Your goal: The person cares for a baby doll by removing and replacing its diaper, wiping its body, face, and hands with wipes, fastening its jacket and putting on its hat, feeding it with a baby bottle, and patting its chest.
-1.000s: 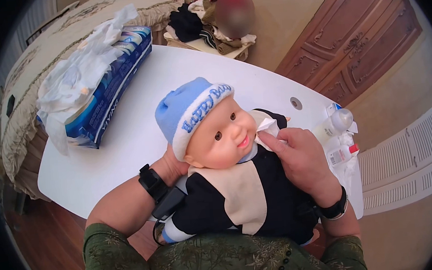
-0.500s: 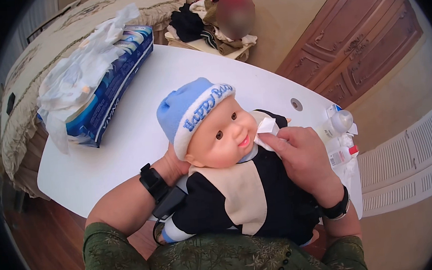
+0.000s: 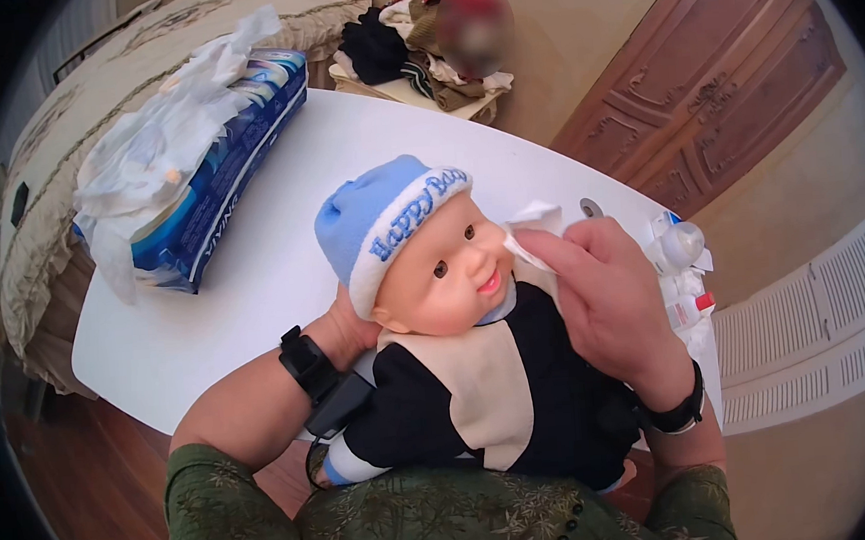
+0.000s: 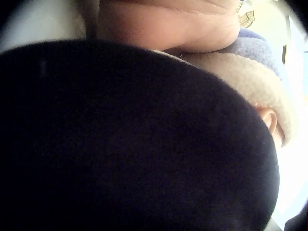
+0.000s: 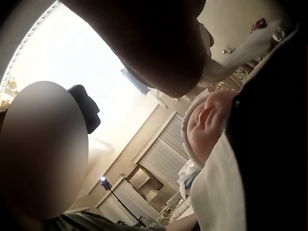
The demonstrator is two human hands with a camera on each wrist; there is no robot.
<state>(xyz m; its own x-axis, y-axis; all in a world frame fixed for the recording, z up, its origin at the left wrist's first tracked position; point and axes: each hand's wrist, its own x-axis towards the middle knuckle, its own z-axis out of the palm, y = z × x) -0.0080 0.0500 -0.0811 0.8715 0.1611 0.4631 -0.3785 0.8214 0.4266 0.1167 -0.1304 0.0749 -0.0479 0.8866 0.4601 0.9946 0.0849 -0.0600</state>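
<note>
A baby doll (image 3: 453, 274) leans back against the person's front, wearing a blue hat (image 3: 374, 219) with a white band and a black and cream top (image 3: 491, 391). The left hand (image 3: 353, 321) is behind the doll's head, its fingers hidden there. In the left wrist view, the heel of that hand (image 4: 173, 24) lies against the hat band (image 4: 240, 72), while black cloth fills most of the picture. Beside the doll's cheek, the right hand (image 3: 610, 303) pinches a white wipe (image 3: 534, 219) between thumb and fingers. The wipe (image 5: 236, 60) dangles near the doll's face in the right wrist view.
On the white table (image 3: 295, 169), a blue pack (image 3: 231, 179) lies at the left with crumpled white sheets (image 3: 150, 169) on top. A clear-capped bottle (image 3: 682, 246) and a red-capped bottle (image 3: 691, 307) are by the right edge. Behind are a bed (image 3: 107, 62) and piled clothes (image 3: 372, 48).
The right hand has risen with the wipe, up and away from the doll's collar, and the wipe is spread differently. The doll and left hand have stayed in place.
</note>
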